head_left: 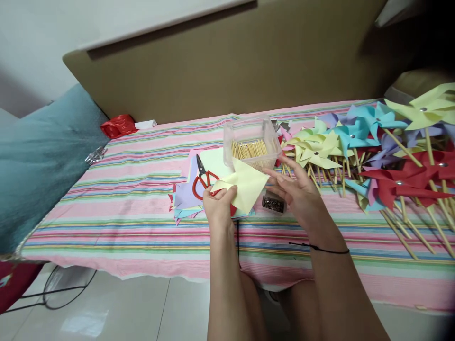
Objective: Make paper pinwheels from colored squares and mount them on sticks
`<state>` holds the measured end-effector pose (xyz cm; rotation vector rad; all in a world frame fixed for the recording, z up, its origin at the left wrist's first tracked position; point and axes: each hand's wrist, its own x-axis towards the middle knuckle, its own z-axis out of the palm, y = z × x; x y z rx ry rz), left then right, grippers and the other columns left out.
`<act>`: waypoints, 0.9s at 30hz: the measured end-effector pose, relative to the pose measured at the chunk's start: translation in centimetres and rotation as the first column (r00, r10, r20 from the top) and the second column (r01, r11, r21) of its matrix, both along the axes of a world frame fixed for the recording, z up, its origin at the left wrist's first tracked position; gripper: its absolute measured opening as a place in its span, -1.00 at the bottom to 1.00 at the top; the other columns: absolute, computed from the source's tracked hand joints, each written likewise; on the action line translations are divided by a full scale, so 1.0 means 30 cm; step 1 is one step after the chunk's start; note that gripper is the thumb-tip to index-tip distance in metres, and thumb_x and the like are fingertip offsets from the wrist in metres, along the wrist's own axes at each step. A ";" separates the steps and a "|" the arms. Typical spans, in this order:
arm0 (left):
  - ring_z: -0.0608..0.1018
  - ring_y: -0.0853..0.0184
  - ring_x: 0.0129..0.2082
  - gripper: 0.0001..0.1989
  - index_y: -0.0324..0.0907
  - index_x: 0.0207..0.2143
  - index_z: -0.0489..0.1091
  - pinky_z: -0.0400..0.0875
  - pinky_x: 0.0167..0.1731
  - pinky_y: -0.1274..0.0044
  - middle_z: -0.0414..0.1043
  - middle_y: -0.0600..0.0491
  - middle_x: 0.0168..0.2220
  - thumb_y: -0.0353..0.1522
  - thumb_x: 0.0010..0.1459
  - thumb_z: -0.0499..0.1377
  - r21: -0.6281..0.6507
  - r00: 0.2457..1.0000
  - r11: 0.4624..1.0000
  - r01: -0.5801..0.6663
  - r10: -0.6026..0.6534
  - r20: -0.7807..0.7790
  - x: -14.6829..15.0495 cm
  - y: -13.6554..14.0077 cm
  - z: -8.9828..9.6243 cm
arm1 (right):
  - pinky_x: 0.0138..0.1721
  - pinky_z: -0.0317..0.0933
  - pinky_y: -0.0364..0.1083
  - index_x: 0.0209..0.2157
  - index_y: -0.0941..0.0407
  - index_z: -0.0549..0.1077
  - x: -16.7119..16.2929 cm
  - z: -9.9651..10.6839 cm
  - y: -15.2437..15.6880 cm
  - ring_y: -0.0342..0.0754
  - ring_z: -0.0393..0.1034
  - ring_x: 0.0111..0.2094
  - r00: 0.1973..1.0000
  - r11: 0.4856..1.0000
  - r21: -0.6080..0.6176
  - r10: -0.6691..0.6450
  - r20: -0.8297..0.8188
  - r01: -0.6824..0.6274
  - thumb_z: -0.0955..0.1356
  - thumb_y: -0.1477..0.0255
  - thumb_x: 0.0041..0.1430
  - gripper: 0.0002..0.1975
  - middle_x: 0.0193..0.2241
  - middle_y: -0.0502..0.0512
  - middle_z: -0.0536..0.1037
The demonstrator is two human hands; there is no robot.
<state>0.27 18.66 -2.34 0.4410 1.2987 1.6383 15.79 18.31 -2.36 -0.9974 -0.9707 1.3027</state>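
Observation:
My left hand [220,204] pinches a pale yellow paper piece [247,183] between thumb and fingers, and its pointed flaps stick out around the grip. At the paper's right corner is my right hand [296,189], fingers spread, the fingertips close to or touching the edge. Just behind the paper stands a clear plastic box [252,122] with many short wooden sticks [249,149] inside. Under my right fingers sits a small dark container of metal pins [273,203]. Red-handled scissors [203,177] lie on stacked coloured paper [185,195] left of my left hand, partly covered by it.
Finished-looking paper pinwheels [398,182] in several colours, on wooden sticks, crowd the right side. A striped cloth [124,203] covers the seat. A red plastic bag [119,126] lies at the back left, by a blue cushion [57,156]. A brown backrest [231,66] rises behind.

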 end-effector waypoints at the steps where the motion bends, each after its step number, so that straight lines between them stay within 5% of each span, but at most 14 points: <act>1: 0.56 0.37 -0.50 -0.51 -0.21 -0.26 0.24 0.49 -0.35 0.48 0.52 0.08 -0.48 -0.49 -0.29 0.36 0.004 0.998 0.999 -0.048 0.048 0.031 -0.001 0.003 -0.002 | 0.03 0.29 0.03 -0.05 -0.06 0.46 -0.001 -0.003 -0.002 0.01 0.40 0.02 0.999 0.999 0.037 0.029 0.027 -0.030 0.37 0.33 0.12 -0.68 -0.01 0.03 0.52; 4: 0.59 0.34 -0.42 -0.54 -0.22 -0.25 0.29 0.50 -0.29 0.47 0.53 0.03 -0.40 -0.50 -0.27 0.35 -0.001 0.988 0.993 -0.117 0.116 0.103 0.001 0.007 -0.004 | 0.09 0.22 0.05 -0.30 -0.02 0.60 -0.023 -0.013 -0.008 0.02 0.35 0.07 0.974 0.979 0.109 0.155 0.162 -0.174 0.37 0.39 0.11 -0.85 -0.05 0.00 0.54; 9: 0.60 0.30 -0.34 -0.53 -0.23 -0.22 0.33 0.49 -0.27 0.47 0.54 0.00 -0.33 -0.48 -0.26 0.36 0.021 0.986 0.995 -0.093 0.089 0.139 0.016 0.004 -0.006 | -0.15 0.37 0.02 -0.39 0.03 0.61 -0.076 -0.010 -0.007 0.01 0.50 -0.22 0.951 0.960 0.080 0.250 0.184 -0.268 0.41 0.39 0.00 -0.89 -0.35 0.01 0.61; 22: 0.54 0.42 -0.52 -0.47 -0.20 -0.19 0.20 0.42 -0.38 0.56 0.49 0.12 -0.49 -0.48 -0.22 0.36 0.027 0.998 0.998 -0.048 0.047 0.052 0.066 -0.021 0.031 | -0.13 0.40 0.00 -0.44 0.06 0.56 -0.122 -0.002 0.002 -0.05 0.48 -0.27 0.991 1.000 -0.010 0.027 -0.129 -0.028 0.47 0.25 -0.05 -0.82 -0.38 0.01 0.58; 27: 0.58 0.37 -0.47 -0.47 -0.18 -0.20 0.18 0.45 -0.34 0.51 0.53 0.06 -0.46 -0.49 -0.23 0.36 0.063 0.999 0.998 -0.030 0.027 0.046 0.076 -0.019 0.029 | -0.45 0.37 -0.11 -0.46 0.09 0.55 -0.139 0.000 0.005 -0.14 0.39 -0.53 0.993 0.993 -0.030 -0.114 -0.038 0.113 0.52 0.29 -0.17 -0.78 -0.57 -0.03 0.51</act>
